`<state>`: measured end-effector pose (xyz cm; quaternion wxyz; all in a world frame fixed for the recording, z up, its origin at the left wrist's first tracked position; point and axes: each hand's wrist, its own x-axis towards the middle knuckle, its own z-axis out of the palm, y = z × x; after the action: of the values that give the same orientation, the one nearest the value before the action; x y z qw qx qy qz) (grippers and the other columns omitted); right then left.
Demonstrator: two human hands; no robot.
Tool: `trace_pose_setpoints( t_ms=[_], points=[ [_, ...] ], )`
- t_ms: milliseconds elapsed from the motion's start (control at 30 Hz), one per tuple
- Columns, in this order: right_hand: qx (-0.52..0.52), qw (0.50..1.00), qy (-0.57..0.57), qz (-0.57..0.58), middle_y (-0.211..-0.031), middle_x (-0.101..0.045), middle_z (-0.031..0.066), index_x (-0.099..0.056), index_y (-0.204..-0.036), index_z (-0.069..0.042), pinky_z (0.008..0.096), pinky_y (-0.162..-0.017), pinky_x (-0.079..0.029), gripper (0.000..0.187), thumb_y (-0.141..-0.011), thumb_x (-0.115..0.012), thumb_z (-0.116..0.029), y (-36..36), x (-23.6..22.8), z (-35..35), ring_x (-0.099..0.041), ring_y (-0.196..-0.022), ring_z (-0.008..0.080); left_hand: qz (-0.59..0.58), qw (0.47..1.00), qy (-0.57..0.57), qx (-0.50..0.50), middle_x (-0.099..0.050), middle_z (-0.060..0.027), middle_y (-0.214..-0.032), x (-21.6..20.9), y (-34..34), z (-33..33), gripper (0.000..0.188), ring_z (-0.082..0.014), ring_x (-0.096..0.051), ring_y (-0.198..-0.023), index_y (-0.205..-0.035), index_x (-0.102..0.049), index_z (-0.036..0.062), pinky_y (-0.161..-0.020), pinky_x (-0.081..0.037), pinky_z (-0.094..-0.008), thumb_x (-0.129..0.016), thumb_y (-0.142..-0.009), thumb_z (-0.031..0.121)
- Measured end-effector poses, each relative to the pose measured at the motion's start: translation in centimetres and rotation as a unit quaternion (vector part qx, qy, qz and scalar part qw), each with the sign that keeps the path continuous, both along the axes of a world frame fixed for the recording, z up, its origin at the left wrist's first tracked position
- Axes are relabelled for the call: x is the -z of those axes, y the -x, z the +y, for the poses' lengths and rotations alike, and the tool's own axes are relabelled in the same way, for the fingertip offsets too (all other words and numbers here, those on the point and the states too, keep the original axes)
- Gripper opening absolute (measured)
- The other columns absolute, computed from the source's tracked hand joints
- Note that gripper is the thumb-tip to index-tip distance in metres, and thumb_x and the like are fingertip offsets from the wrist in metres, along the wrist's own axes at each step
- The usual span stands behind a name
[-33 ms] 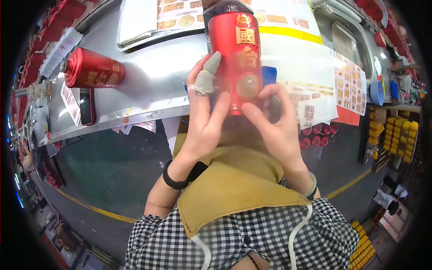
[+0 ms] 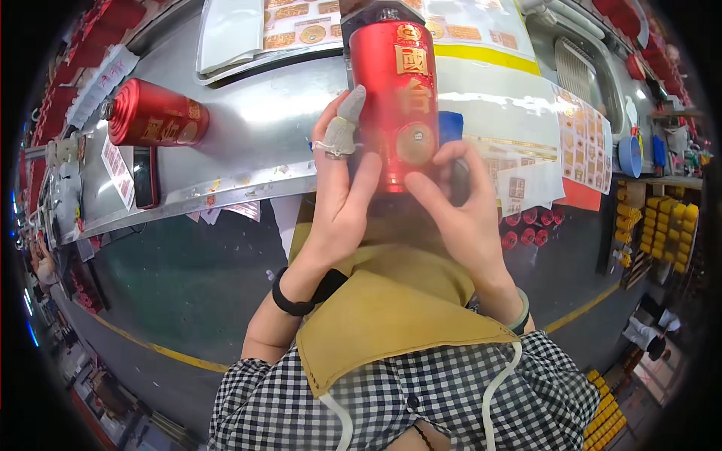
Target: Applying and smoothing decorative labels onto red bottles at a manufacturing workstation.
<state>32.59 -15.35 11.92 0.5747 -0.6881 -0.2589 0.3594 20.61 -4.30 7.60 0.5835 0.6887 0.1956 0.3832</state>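
A red bottle point(image 2: 380, 98) with gold lettering and a round gold label point(image 2: 415, 141) lies in front of me, its neck pointing away. My left hand point(image 2: 342, 184) is closed along the bottle's left side, a grey cloth cot covering one finger. At the lower right, my right hand point(image 2: 462, 199) grips the bottle near its base, thumb at the bottom edge and index finger beside the round label. Part of its other fingers is hidden. A second red bottle point(image 2: 162, 114) lies on its side on the metal table point(image 2: 256, 143) to the left.
Printed sticker sheets point(image 2: 583, 135) lie at the right, with more at the back. A dark phone point(image 2: 147, 178) sits by the second bottle. A blue bowl point(image 2: 630, 155) is far right. Several red bottles point(image 2: 526, 218) stand below the table edge, and yellow items fill racks point(image 2: 669, 225) beyond.
My left hand has shifted very slightly against the bottle's side. The bottle and my right hand stay practically where they were.
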Motion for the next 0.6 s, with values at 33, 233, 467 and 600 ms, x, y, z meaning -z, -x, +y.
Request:
trace_pose_setpoints(
  t_ms=[33,233,467,600],
  points=[
    [0.002,1.0,-0.003,-0.005,-0.093,-0.053,-0.0049,-0.051,-0.104,-0.008,0.016,-0.064,-0.036,0.032,-0.089,-0.08,-0.01,0.0,0.0,0.0,-0.046,-0.08,0.0004,0.021,0.999,0.027,0.004,-0.021,-0.0187,-0.16,0.5,0.3,0.1,0.073,-0.0343,-0.025,-0.148,-0.158,-0.028,0.0008,-0.121,-0.025,-0.0448,-0.061,-0.094,0.011],
    [0.01,1.0,-0.01,0.024,-0.091,-0.052,-0.0042,-0.052,-0.106,-0.007,0.0161,-0.069,-0.038,0.033,-0.09,-0.08,-0.012,0.3,-0.1,0.0,-0.046,-0.084,0.0013,0.098,0.995,-0.035,-0.011,-0.023,-0.0194,-0.161,0.7,0.4,0.0,0.069,-0.034,-0.027,-0.148,-0.157,-0.029,-0.0019,-0.121,-0.024,-0.0447,-0.058,-0.096,0.011],
    [0.016,0.977,-0.036,-0.208,-0.095,-0.063,0.0032,-0.059,-0.123,-0.001,0.0245,-0.08,-0.048,0.033,-0.094,-0.071,-0.007,-1.0,-1.7,-1.5,-0.057,-0.085,0.0101,0.029,0.999,-0.025,0.016,-0.04,-0.0214,-0.158,1.9,1.7,-0.1,0.09,-0.0358,-0.04,-0.144,-0.157,-0.03,-0.0034,-0.118,-0.033,-0.0447,-0.078,-0.085,0.019],
    [0.046,0.96,-0.048,-0.271,-0.084,-0.065,0.005,-0.068,-0.107,-0.001,0.0263,-0.064,-0.05,0.021,-0.087,-0.073,0.002,0.0,-2.5,-2.1,-0.058,-0.066,0.0122,0.046,0.995,-0.073,-0.059,-0.048,-0.0187,-0.153,2.4,0.8,-0.5,0.09,-0.0284,-0.053,-0.137,-0.153,-0.038,-0.0037,-0.114,-0.042,-0.0388,-0.083,-0.075,-0.004]
  ],
)
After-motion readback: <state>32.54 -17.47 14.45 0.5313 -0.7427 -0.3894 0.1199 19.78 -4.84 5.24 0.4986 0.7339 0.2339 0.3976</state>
